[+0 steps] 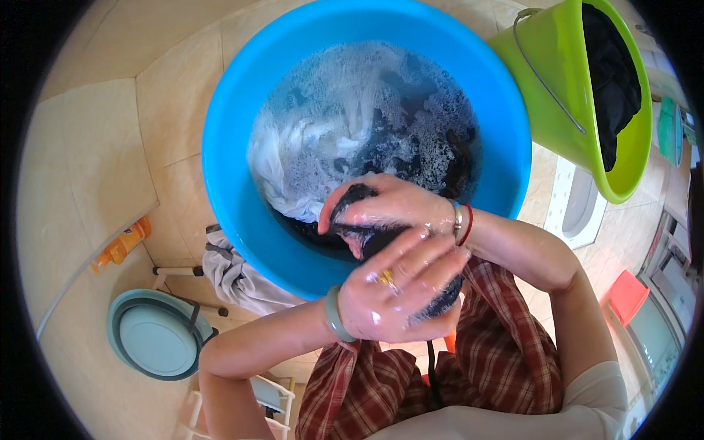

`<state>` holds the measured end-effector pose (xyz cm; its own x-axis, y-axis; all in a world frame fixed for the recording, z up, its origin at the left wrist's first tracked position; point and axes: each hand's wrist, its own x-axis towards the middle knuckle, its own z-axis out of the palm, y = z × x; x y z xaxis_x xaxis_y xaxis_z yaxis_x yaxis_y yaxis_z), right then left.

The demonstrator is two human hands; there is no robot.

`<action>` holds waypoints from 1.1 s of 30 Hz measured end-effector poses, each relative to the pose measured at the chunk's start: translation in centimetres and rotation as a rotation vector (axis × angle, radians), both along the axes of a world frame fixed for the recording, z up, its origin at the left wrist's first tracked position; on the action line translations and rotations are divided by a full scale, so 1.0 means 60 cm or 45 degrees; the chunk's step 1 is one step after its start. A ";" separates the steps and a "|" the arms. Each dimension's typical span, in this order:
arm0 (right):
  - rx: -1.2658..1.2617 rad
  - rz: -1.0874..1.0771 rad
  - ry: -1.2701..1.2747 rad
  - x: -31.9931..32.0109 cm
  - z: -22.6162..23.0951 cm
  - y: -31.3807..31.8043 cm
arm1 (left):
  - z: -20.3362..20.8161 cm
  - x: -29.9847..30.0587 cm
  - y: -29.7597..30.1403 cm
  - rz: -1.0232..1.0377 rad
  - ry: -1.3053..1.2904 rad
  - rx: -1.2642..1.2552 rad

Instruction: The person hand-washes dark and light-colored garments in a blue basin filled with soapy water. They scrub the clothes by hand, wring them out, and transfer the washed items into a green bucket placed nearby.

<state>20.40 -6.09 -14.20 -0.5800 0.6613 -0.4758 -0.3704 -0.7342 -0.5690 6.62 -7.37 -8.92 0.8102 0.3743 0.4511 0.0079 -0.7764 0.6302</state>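
Note:
Over the near edge of a big blue basin, both hands grip a wet, soapy black cloth, probably a garment. My left hand, with a jade bangle and a gold ring, is closed on its nearer part, and black fabric bulges out by the fingertips. Just beyond it, my right hand has its fingers curled around the far part of the same cloth. Foamy water fills the basin. White fabric floats on the left, and dark fabric shows on the right.
A lime-green bucket holding black cloth leans at the upper right. Grey fabric lies beside the basin, near a folding basin. An orange bottle stands left. A white squat toilet is at right.

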 end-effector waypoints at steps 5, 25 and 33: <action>0.171 0.138 -0.048 -0.017 0.009 0.002 | -0.024 -0.005 -0.024 -0.166 0.005 0.330; 0.789 0.483 -1.330 -0.066 -0.071 -0.004 | -0.205 0.004 -0.054 -0.547 0.356 0.641; -0.367 -0.433 -0.045 0.035 -0.180 -0.039 | -0.122 -0.009 0.038 0.018 -0.011 -0.395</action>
<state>22.51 -8.42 -25.02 -0.3323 0.6491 -0.6843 -0.6021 -0.7044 -0.3759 6.06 -5.09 -16.25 0.8004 0.5066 0.3204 0.0108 -0.5466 0.8373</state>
